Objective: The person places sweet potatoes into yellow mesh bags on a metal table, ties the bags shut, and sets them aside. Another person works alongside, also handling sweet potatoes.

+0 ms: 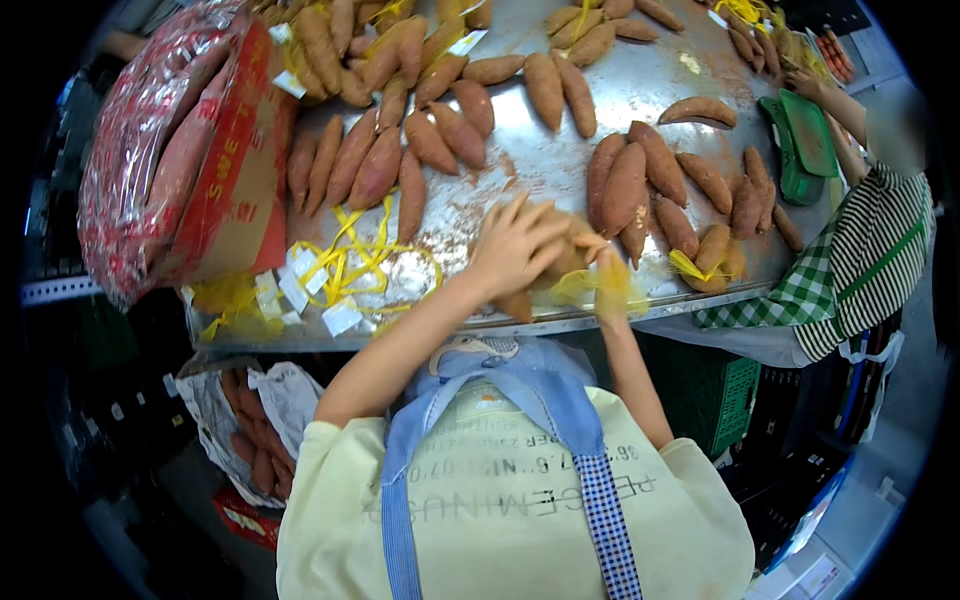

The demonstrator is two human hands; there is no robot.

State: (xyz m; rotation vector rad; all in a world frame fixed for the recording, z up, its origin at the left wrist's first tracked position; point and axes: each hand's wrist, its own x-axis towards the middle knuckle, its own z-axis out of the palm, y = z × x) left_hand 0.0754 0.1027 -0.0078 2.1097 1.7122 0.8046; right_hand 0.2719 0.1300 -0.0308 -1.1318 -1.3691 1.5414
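My left hand (pixel 517 247) lies curved over brownish sweet potatoes (pixel 559 225) near the metal table's front edge, its fingers spread across them. Beside it on the right, my right hand (pixel 609 281) grips yellow mesh netting (pixel 574 285), which also covers part of that hand; its fingertips are against the same sweet potatoes. The tip of one sweet potato (pixel 514 306) shows below my left hand. Loose sweet potatoes (pixel 622 187) lie in a group to the right, close to a small yellow-netted bunch (pixel 709 259). Yellow net strips (pixel 349 262) with white tags (pixel 343 316) lie to the left.
A red cardboard box (pixel 240 165) of plastic-wrapped sweet potatoes stands at left. Netted sweet potatoes (pixel 375 52) are heaped at the back. A green scale (pixel 806 142) stands at right beside a co-worker in a striped top (pixel 874 247). Below the table are a sack (pixel 289 390) and green crate (pixel 735 405).
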